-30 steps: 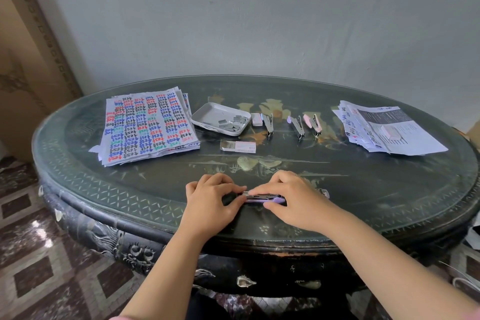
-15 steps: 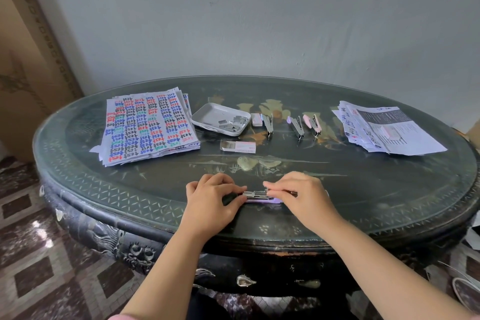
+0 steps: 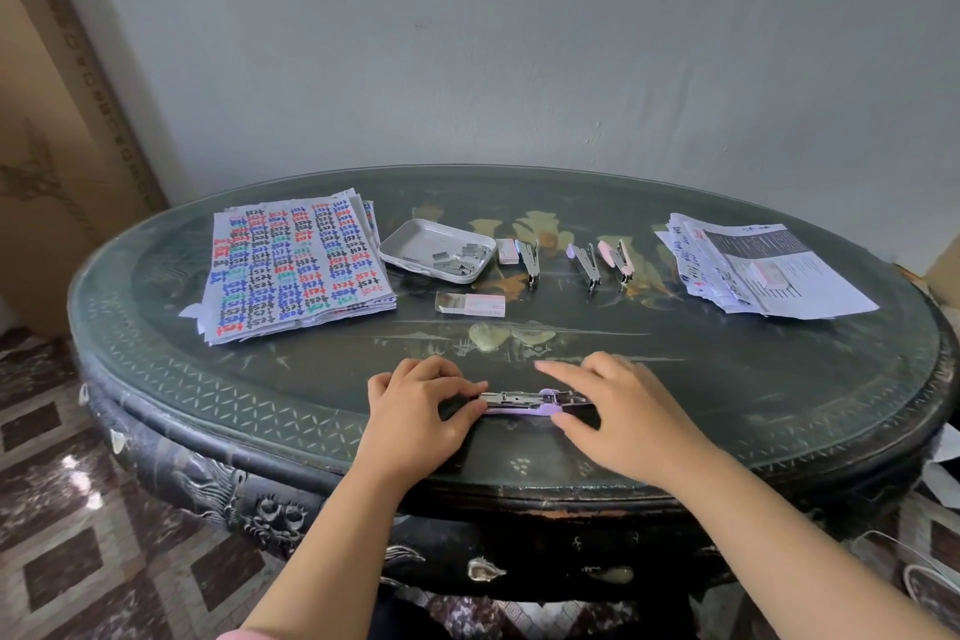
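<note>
A purple stapler (image 3: pixel 524 402) lies folded open on the dark oval table (image 3: pixel 779 379) near its front edge, its metal staple channel facing up. My left hand (image 3: pixel 415 411) pinches the stapler's left end between thumb and forefinger. My right hand (image 3: pixel 618 405) hovers over the right end with its fingers spread and nearly straight; the thumb lies beside the purple hinge. The stapler's right end is hidden under that hand.
A stack of sheets with coloured writing (image 3: pixel 296 265) lies back left. A white tray of staple strips (image 3: pixel 436 250), a staple box (image 3: pixel 470 304), a small pink box (image 3: pixel 507 251) and three staplers (image 3: pixel 584 265) sit mid-table. Printed papers (image 3: pixel 763 270) lie at right.
My right hand has let go of the stapler's top and slid right, its fingers opening. The stapler now lies unfolded with its metal channel exposed. My left hand has stayed in place.
</note>
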`<state>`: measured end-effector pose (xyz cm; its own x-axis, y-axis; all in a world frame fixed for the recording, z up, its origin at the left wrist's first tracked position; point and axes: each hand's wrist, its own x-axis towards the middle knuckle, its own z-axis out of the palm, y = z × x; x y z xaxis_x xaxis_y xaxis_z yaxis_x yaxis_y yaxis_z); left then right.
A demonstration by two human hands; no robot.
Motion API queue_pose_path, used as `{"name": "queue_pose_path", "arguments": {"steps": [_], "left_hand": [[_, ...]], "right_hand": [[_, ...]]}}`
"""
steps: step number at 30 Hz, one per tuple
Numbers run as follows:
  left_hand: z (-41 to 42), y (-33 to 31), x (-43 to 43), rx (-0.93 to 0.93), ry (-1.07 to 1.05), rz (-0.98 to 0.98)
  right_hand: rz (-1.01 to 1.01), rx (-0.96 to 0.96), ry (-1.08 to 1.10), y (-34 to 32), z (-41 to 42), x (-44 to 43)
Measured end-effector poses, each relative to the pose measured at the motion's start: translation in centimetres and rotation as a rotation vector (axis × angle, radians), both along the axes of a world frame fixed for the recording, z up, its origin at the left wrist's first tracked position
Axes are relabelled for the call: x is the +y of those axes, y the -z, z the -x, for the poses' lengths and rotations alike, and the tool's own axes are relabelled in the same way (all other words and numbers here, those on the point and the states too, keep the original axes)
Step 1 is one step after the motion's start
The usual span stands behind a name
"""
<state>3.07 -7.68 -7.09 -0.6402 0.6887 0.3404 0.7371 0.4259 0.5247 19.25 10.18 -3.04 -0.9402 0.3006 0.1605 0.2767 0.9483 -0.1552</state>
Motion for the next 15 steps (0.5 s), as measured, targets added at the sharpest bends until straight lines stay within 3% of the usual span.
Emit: {"name": "queue_pose_path", "arguments": {"steps": [2, 3, 6, 9, 15], "left_hand": [[-0.1, -0.1, 0.0, -0.003, 0.004, 0.002], [-0.1, -0.2, 0.0, -0.003, 0.003, 0.004], [-0.1, -0.2, 0.0, 0.012, 0.003, 0.02], [-0.1, -0.2, 0.0, 0.022, 0.004, 0.033], [-0.2, -0.3, -0.1, 0.039, -0.002, 0.05]], "right_hand": [[-0.017, -0.153, 0.147, -1.4, -0.9, 0.8], [0.098, -0.178, 0.203, -2.2, -1.2, 1.3], [0.57, 0.009, 0.272, -3.3, -1.4, 2.0], [0.827, 0.219, 0.217, -3.4, -0.3, 0.7], [0.644, 0.22, 0.041, 1.4, 2.5, -2.0]]}}
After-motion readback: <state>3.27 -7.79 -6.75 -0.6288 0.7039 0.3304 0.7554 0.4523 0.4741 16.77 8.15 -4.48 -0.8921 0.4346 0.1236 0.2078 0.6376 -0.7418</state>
